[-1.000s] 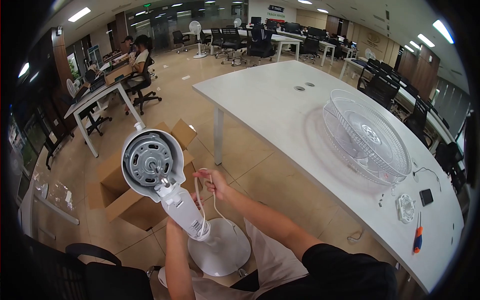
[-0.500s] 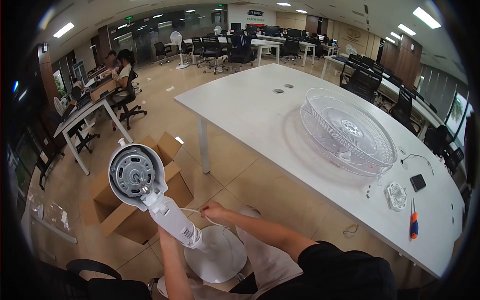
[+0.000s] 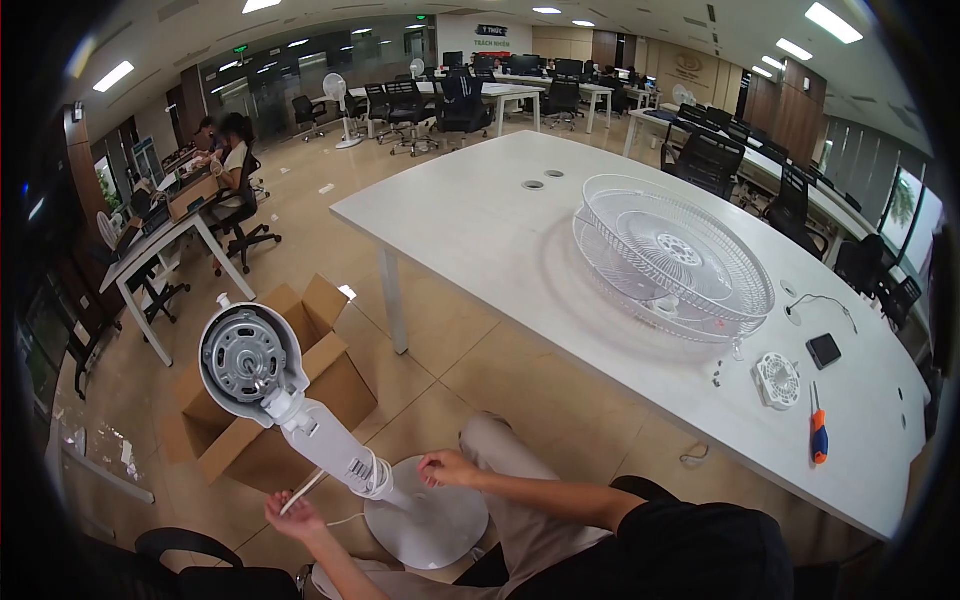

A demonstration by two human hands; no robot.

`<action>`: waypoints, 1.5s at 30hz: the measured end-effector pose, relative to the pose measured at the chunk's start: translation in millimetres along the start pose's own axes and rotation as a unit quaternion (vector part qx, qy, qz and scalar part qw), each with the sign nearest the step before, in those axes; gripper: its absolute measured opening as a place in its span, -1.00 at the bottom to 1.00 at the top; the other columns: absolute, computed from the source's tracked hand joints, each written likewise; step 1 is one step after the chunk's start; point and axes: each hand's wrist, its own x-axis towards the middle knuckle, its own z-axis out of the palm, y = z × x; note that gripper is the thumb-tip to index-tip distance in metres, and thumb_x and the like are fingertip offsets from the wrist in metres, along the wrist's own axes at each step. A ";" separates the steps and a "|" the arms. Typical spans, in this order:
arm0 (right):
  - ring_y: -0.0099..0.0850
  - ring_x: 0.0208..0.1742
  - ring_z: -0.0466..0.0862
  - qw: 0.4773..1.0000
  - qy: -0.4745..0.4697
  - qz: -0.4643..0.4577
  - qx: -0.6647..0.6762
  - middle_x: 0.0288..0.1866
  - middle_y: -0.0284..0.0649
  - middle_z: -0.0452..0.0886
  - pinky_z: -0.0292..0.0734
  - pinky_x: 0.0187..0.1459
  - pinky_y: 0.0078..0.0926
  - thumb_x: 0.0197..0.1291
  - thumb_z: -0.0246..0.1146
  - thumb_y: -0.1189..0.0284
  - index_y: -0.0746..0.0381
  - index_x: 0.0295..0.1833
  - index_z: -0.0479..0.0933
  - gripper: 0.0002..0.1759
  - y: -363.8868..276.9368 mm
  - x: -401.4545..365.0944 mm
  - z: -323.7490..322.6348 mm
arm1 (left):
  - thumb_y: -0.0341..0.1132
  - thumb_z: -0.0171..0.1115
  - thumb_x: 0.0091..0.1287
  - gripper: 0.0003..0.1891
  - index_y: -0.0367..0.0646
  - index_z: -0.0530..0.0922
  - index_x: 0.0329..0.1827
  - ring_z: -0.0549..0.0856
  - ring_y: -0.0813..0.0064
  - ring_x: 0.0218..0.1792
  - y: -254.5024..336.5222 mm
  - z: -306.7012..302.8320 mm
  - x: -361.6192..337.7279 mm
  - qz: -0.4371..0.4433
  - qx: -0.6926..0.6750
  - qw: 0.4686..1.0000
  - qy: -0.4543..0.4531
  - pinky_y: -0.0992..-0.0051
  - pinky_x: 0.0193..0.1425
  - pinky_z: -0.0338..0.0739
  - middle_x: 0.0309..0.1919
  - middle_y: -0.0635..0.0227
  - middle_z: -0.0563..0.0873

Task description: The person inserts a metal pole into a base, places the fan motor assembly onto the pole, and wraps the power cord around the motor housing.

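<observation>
Left hand (image 3: 294, 516) holds white cord (image 3: 306, 491), right hand (image 3: 450, 469) near fan stand (image 3: 334, 442).

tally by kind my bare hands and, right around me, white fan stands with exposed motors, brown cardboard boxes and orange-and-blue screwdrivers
Bare left hand and right hand: 2
White fan stand with exposed metal motor: 1
Open brown cardboard box: 1
Orange-and-blue screwdriver: 1
Total: 5

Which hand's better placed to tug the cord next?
Left, probably: the left hand holds the cord, which stretches toward the fan stand. The right hand is on the stand's other side, with no cord visible in it.
</observation>
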 end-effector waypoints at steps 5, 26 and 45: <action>-0.52 -0.26 0.72 0.995 -0.077 -0.049 -0.027 -0.16 -0.23 0.75 0.65 -0.20 -0.50 0.41 0.16 0.45 0.31 0.05 0.58 -0.79 -0.2 -51.0 46.4 | -0.11 0.19 0.47 -0.75 -0.10 0.56 -0.02 0.66 0.49 -0.26 33.8 3.1 -70.6 0.048 -0.068 0.994 0.071 0.50 -0.22 0.58 -0.26 0.37 0.66; -0.47 0.26 0.49 0.954 -0.271 -0.018 0.129 0.22 -0.28 0.58 0.38 0.31 -0.38 0.49 0.00 0.23 0.22 0.20 0.57 -0.60 32.2 -56.8 186.4 | 0.11 -0.24 0.61 -0.36 -0.33 0.47 0.32 0.59 0.31 0.17 0.9 26.7 -259.6 0.077 0.362 0.929 -0.002 0.35 0.26 0.43 0.25 0.13 0.62; -0.66 -0.49 0.30 0.966 -0.246 0.004 0.076 -0.57 -0.46 0.34 0.22 -0.43 -0.61 0.55 0.11 0.24 0.29 -0.06 0.61 -0.67 -54.7 -208.8 93.0 | -0.25 0.15 0.50 -0.62 -0.33 0.53 0.24 0.68 0.37 0.06 51.7 60.2 -248.9 -0.047 0.437 0.892 -0.100 0.49 -0.05 0.52 0.19 0.03 0.64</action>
